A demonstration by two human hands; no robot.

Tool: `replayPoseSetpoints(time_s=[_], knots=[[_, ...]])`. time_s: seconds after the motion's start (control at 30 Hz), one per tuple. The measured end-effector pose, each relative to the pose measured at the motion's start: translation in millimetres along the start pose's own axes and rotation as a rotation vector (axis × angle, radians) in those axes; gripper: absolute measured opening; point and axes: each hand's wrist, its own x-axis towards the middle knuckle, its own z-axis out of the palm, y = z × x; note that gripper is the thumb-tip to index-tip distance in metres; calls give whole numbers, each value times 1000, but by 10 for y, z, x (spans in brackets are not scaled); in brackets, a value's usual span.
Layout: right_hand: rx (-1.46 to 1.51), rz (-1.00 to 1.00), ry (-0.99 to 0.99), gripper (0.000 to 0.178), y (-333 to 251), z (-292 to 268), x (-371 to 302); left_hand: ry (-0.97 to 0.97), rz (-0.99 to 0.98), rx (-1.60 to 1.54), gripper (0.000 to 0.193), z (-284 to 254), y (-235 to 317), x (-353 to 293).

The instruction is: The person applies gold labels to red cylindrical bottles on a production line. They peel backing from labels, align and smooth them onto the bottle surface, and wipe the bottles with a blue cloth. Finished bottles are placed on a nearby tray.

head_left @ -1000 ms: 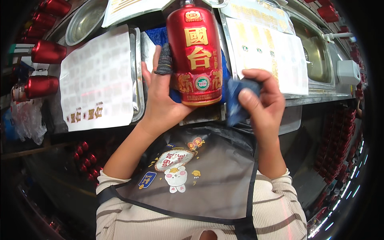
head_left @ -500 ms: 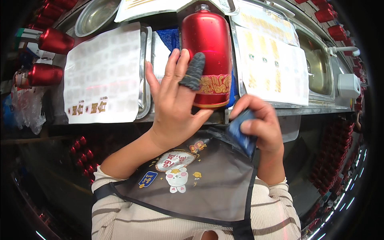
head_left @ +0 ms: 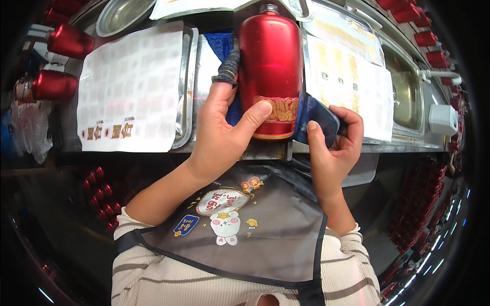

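A glossy red bottle [head_left: 270, 56] lies in front of me, its open threaded neck pointing away. Round its lower part runs a decal band [head_left: 286, 109] with a gold pattern. My left hand [head_left: 214, 135] grips the bottle's left side, thumb pressed on the band's left end; a dark grey cloth cover [head_left: 227, 70] sheathes one finger, and the other fingertips are hidden behind the bottle. Between thumb and fingers, my right hand [head_left: 337, 158] pinches a flat, dark blue scraper-like piece [head_left: 320, 121], its edge up against the bottle's lower right side.
To the left, a white decal sheet [head_left: 130, 81] covers a metal tray [head_left: 189, 76]; a metal bowl [head_left: 122, 18] sits beyond it. On the right are gold-printed sheets [head_left: 377, 97] and a sink [head_left: 403, 97]. More red bottles [head_left: 56, 86] stand far left.
My left hand has shifted from lying over the bottle's front to gripping its left side, thumb on the band. The blue piece, blurred before, has come up against the bottle's right side.
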Motion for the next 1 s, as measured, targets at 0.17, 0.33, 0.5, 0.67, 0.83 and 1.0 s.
replayPoseSetpoints(time_s=[0.17, 0.33, 0.5, 0.67, 0.83, 1.0], knots=[[-70, -137, 11, 37, -7, 109, -97, 52, 38, 89, 43, -28, -152, -61], [-224, -350, -18, 37, -2, 114, -162, 82, 79, 27, 39, -19, -176, -47], [-414, -395, 3, 37, -45, 131, -177, 71, 55, 61, 32, -31, -192, -35], [-641, -769, -104, 41, -209, 501, -172, 75, -47, -14, 25, -104, -246, 2], [-539, -852, -357, 53, -284, 287, -140, 13, -192, -107, 42, -313, -151, -18], [-582, -929, -577, 34, -366, 149, 27, 44, -171, -44, 46, -294, -61, -173]])
